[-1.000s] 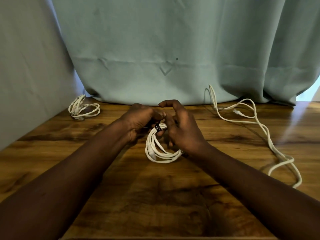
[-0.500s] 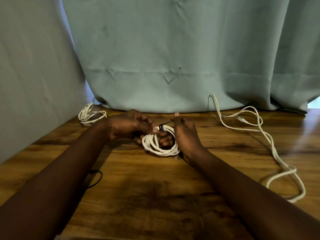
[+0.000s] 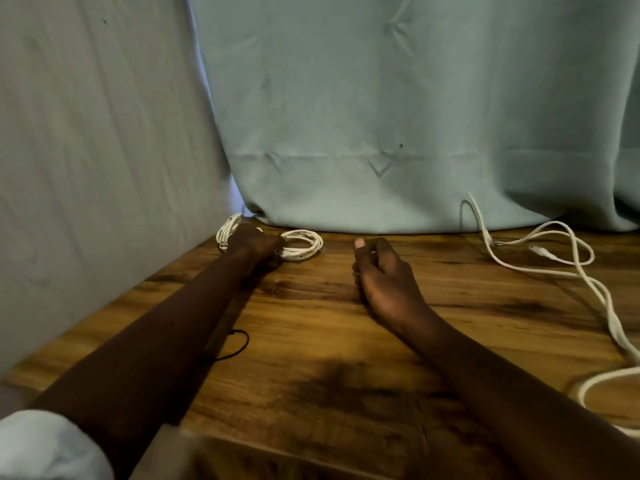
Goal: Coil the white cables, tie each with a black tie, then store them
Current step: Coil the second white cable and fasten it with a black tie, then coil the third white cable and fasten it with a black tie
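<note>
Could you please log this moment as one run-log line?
left hand: grips coiled cable beside another coil, far-left corner | right hand: relaxed, empty | loose cable: uncoiled, right | black tie: on table

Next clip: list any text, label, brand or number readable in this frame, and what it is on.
None: nothing in this frame reads as text.
The held coil, corner coil, loose cable, black tie, curtain and table show no print.
The plug on the loose cable is too small to show any marking.

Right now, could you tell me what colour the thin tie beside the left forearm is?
Black; the tie shows best in the head view.
</note>
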The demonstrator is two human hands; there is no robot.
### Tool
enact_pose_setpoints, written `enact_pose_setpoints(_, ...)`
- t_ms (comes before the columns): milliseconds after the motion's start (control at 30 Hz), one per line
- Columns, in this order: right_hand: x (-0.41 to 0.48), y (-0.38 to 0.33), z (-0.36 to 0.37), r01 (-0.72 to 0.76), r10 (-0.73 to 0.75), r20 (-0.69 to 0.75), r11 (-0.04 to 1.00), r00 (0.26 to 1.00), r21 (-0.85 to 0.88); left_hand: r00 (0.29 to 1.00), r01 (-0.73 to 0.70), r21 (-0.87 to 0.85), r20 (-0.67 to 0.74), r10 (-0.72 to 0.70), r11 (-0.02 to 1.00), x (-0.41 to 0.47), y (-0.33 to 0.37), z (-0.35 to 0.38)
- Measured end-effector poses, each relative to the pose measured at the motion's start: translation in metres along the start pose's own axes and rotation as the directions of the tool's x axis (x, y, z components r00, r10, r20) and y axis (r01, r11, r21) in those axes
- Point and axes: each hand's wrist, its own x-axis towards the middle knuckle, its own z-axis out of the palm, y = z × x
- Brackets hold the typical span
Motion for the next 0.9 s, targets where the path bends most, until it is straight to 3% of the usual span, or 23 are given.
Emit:
enact_pose_setpoints(133,-0.006,-0.004,-0.003,0.08,-0.078,0.019,0.988,0.997,-0.129,0.994,-0.098,0.238,-0.013,0.104,0.966,-0.012,0.01,-0.005)
enact_pose_setpoints(200,-0.008,-0.004,-0.004,0.117,-0.117,0.009,0.971,0.993,-0.21,0.959,-0.23,0.423,-0.055,0.278,0.877,-0.027,0.019,-0.007)
enact_pose_setpoints(233,-0.009,-0.004,-0.004,0.136,-0.137,0.014,0.957,0.991,-0.258,0.932,-0.296,0.43,-0.066,0.356,0.853,-0.039,0.024,-0.006)
enact_pose_setpoints(367,-0.03,-0.017,-0.019,0.201,-0.247,-0.016,0.825,0.969,-0.528,0.839,-0.541,0.207,0.065,0.54,0.815,-0.097,0.046,0.021)
enact_pose_setpoints(533,-0.07,-0.052,-0.075,0.137,-0.381,-0.109,0.564,0.918,-0.814,0.711,-0.665,-0.06,0.256,0.655,0.744,-0.153,0.065,0.076)
enact_pose_setpoints(600,-0.086,-0.063,-0.106,-0.02,-0.285,-0.185,0.498,0.941,-0.867,0.66,-0.692,-0.1,0.313,0.683,0.714,-0.171,0.071,0.098)
enact_pose_setpoints(667,-0.105,-0.068,-0.134,-0.231,-0.03,-0.262,0.384,0.965,-0.894,0.619,-0.703,-0.138,0.365,0.696,0.697,-0.186,0.072,0.119)
enact_pose_setpoints(767,-0.135,-0.061,-0.171,-0.421,0.277,-0.351,0.255,0.895,-0.871,0.508,-0.795,-0.093,0.44,0.741,0.6,-0.202,0.063,0.141)
enact_pose_setpoints(833,-0.146,-0.048,-0.187,-0.486,0.399,-0.367,0.255,0.84,-0.836,0.385,-0.897,0.036,0.555,0.737,0.441,-0.207,0.057,0.146)
enact_pose_setpoints(900,-0.145,-0.04,-0.192,-0.493,0.414,-0.336,0.367,0.846,-0.789,0.309,-0.928,0.02,0.595,0.742,0.371,-0.207,0.055,0.147)
